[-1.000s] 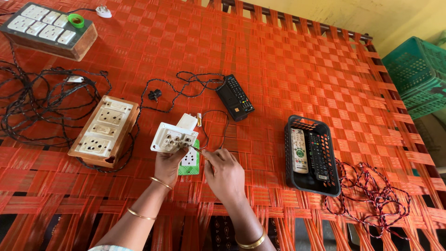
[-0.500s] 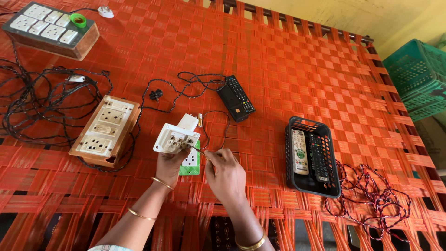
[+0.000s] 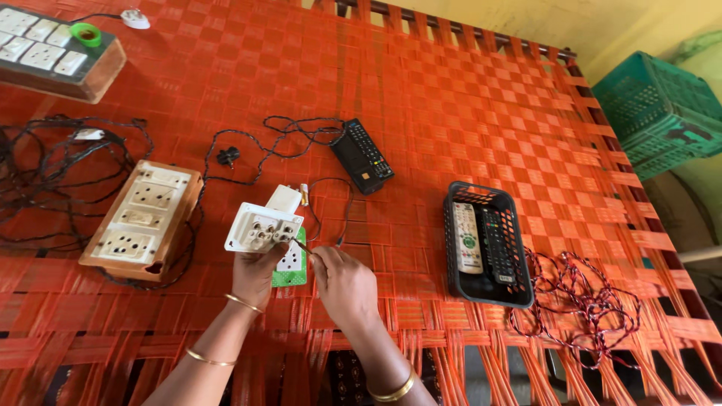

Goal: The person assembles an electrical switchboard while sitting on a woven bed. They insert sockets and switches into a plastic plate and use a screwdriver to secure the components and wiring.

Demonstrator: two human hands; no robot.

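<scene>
My left hand [image 3: 254, 277] holds up a white socket unit [image 3: 263, 227], its back with brass terminals turned toward me. My right hand [image 3: 344, 286] pinches a thin tool or wire end [image 3: 303, 247] whose tip touches the unit's lower right corner. Under the unit lies a white socket on a green card [image 3: 289, 265]. A small white box [image 3: 285, 198] rests just behind. A thin black wire [image 3: 331, 210] loops on the woven orange cot [image 3: 466, 113] beside them.
A wooden switchboard [image 3: 141, 220] with tangled black cord [image 3: 45, 173] lies left. Another wooden board with a green tape roll [image 3: 85, 34] sits far left. A black remote [image 3: 362, 156], a black basket [image 3: 485, 244] of remotes, twisted red-black wire [image 3: 583, 297] and green crates [image 3: 660, 113] are right.
The socket unit has tilted up slightly in my left hand, and my right hand's thin tool has come to its lower corner. Other things lie as before.
</scene>
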